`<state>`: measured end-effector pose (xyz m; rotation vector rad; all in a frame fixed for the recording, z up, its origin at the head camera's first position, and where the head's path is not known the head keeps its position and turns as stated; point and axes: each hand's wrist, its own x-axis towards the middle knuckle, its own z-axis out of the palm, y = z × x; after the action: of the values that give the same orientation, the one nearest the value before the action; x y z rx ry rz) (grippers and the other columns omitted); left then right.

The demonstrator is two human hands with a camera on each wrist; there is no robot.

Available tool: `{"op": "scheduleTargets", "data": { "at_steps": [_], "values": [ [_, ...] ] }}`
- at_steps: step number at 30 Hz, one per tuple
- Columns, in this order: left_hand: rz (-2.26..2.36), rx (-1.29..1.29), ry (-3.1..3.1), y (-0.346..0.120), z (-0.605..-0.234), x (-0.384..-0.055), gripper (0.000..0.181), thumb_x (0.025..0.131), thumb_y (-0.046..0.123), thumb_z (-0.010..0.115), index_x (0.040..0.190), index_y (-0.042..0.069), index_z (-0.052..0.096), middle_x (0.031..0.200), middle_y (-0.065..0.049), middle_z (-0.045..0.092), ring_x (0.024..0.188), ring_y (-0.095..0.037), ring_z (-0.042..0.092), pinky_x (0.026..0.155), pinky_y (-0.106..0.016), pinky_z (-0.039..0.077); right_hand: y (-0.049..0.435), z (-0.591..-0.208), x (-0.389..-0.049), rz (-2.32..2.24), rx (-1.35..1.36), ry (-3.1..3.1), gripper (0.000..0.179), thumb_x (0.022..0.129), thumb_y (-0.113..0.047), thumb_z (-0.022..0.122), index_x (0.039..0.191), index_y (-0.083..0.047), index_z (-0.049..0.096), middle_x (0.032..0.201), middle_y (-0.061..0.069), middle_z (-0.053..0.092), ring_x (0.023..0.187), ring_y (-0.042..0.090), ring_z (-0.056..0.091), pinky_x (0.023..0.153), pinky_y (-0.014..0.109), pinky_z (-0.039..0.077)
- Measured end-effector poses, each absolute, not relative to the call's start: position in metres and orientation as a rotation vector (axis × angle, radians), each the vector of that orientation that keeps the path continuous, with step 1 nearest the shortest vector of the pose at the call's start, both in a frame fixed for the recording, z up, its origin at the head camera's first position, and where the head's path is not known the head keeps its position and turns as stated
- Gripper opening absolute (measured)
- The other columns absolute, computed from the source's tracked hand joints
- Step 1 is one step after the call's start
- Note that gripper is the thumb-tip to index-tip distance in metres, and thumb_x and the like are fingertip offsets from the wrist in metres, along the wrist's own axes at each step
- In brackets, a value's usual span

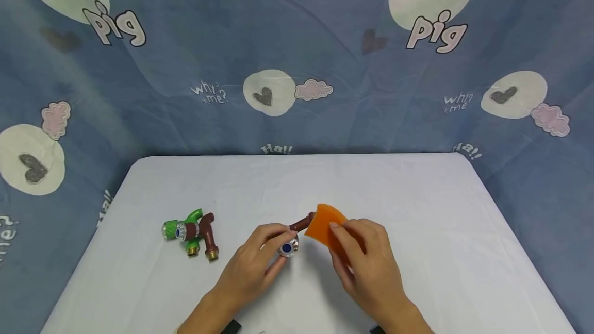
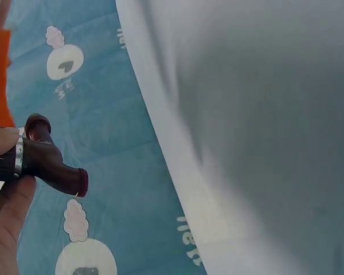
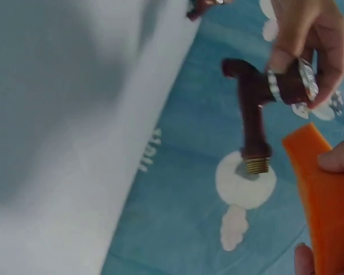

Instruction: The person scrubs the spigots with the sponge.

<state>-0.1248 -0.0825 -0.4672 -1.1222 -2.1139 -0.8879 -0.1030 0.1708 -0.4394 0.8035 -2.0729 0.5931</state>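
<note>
My left hand [image 1: 250, 264] pinches a dark brown tap [image 3: 253, 117] by its handle end, holding it above the table. The tap has a silver ring, a blue-centred cap and a brass threaded end, best seen in the right wrist view. In my right hand [image 1: 369, 264] is an orange cloth [image 1: 322, 227], gripped between thumb and fingers. Seen from the head, the cloth's edge overlaps the end of the tap; whether they touch I cannot tell. The right wrist view shows the cloth [image 3: 324, 200] bent and rather thick, beside the tap.
On the left of the white table [image 1: 417, 195] lie a green tap [image 1: 171, 229] and another brown tap [image 1: 207, 233], close together and partly overlapping. A blue printed curtain [image 1: 297, 30] hangs behind the table. Black bits of the wrist gear [image 1: 231, 327] show at the bottom edge.
</note>
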Motion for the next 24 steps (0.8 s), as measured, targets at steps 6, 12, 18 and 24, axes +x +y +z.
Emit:
{"op": "scheduleTargets", "data": {
  "at_steps": [6, 12, 18, 24],
  "values": [
    [-0.798, -1.138, -2.045, -0.078, -0.466, -0.127, 0.026, 0.112, 0.019, 0.051, 0.125, 0.008, 0.071, 0.124, -0.016, 0.061, 0.110, -0.029, 0.068, 0.100, -0.034, 0.056, 0.158, -0.434, -0.109, 0.570, 0.816, -2.088, 0.032, 0.107, -0.020, 0.053, 0.125, 0.000, 0.068, 0.118, 0.020, 0.062, 0.102, 0.038, 0.057, 0.086, 0.049, 0.052],
    [-0.650, -1.063, -2.003, -0.076, -0.464, -0.127, 0.029, 0.113, 0.026, 0.051, 0.113, 0.015, 0.078, 0.110, -0.006, 0.066, 0.105, -0.030, 0.061, 0.102, -0.038, 0.052, 0.148, -0.445, -0.105, 0.508, 0.803, -2.085, 0.029, 0.106, -0.016, 0.050, 0.120, -0.003, 0.072, 0.113, 0.016, 0.063, 0.097, 0.035, 0.058, 0.075, 0.047, 0.052],
    [-0.646, -1.131, -1.995, -0.075, -0.467, -0.127, 0.028, 0.113, 0.021, 0.050, 0.116, 0.011, 0.076, 0.111, -0.006, 0.066, 0.099, -0.025, 0.061, 0.089, -0.032, 0.056, 0.155, -0.447, -0.103, 0.384, 0.807, -2.077, 0.030, 0.108, -0.012, 0.045, 0.114, -0.007, 0.074, 0.109, 0.014, 0.063, 0.093, 0.034, 0.056, 0.066, 0.042, 0.044],
    [-0.698, -1.205, -2.073, -0.074, -0.472, -0.124, 0.030, 0.114, 0.022, 0.046, 0.123, 0.011, 0.073, 0.118, -0.005, 0.066, 0.100, -0.022, 0.062, 0.090, -0.026, 0.058, 0.168, -0.441, -0.109, 0.230, 0.886, -2.137, 0.034, 0.114, -0.010, 0.038, 0.112, -0.010, 0.072, 0.110, 0.012, 0.061, 0.091, 0.034, 0.052, 0.065, 0.042, 0.041]
  ]
}}
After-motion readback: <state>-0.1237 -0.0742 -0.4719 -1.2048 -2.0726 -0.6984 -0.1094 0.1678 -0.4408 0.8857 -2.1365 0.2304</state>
